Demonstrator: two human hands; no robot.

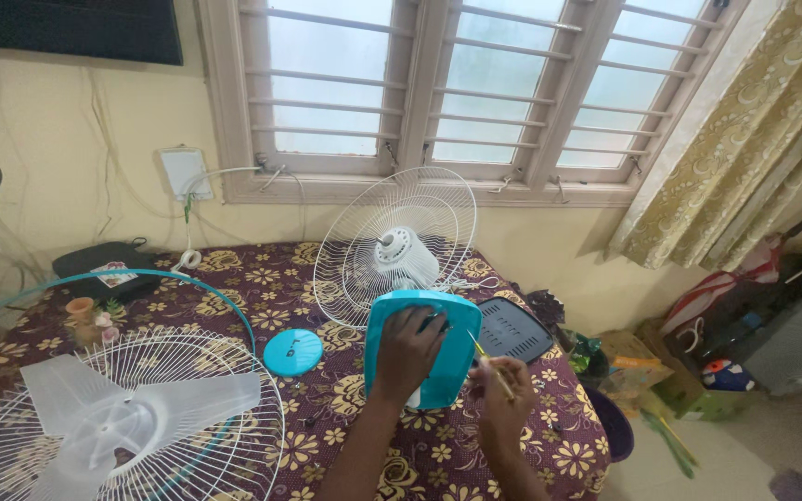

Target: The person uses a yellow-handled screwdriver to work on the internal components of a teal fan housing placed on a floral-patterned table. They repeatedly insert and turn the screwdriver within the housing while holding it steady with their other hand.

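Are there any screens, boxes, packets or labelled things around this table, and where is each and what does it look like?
Screen: top left on the wall, a flat black rectangle, cut off by the edge.
Black case: table's far left corner, flat, with a small pale label on top.
Cardboard box: floor right of the table, brown, open.
Green packet: beside that box, shiny and crumpled.

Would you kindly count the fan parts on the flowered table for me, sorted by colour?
Teal: 3 - base cover under the left hand, round cap, guard ring
White: 2 - rear guard with motor, front guard
Clear: 1 - blade
Black: 1 - vented panel
Total: 7
The right hand holds a screwdriver, not counted.
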